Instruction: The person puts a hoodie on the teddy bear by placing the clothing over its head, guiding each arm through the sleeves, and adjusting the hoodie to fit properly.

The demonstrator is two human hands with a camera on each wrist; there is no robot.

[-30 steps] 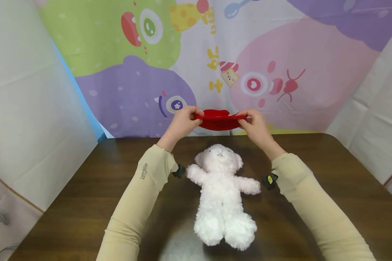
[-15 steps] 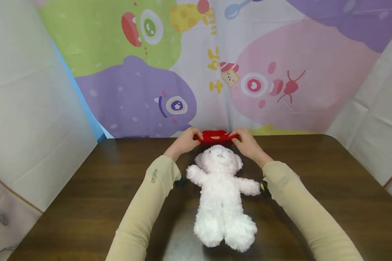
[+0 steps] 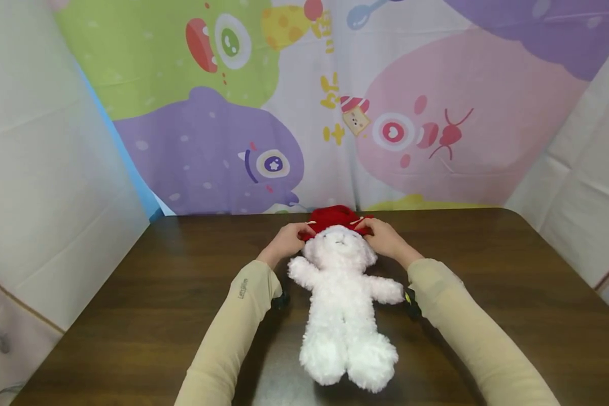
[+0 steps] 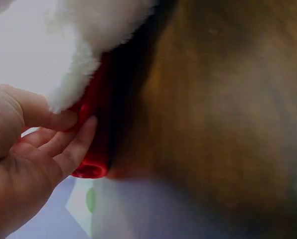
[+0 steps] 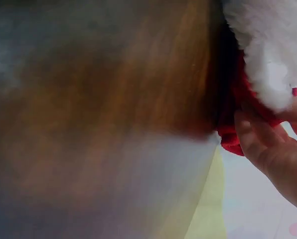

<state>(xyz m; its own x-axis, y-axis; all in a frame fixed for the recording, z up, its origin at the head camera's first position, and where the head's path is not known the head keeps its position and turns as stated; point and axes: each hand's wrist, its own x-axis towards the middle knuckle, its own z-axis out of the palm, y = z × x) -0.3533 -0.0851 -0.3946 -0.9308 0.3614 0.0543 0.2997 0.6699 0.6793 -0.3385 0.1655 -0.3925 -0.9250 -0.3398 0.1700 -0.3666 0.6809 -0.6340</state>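
Note:
A white fluffy teddy bear (image 3: 342, 307) lies on its back on the table, head toward the far edge. At the top of its head sits a red cloth hat (image 3: 333, 216), its brim reaching round behind the head. The left hand (image 3: 287, 241) pinches one side of the brim beside the bear's head. On the other side the right hand (image 3: 384, 237) grips the brim in the same way. The left wrist view has the thumb and fingers on the red cloth (image 4: 91, 170), against the white fur. Part of the brim is hidden behind the head.
The dark brown wooden table (image 3: 193, 282) extends to both sides of the bear. Behind its far edge hangs a cartoon-printed curtain (image 3: 330, 169), and pale sheets (image 3: 56, 141) stand at the sides. A small black device is on each wrist.
Both hands have brought the hat down from above the table's far edge onto the top of the bear's head. The hat's crown now shows behind the head. The bear has stayed in place.

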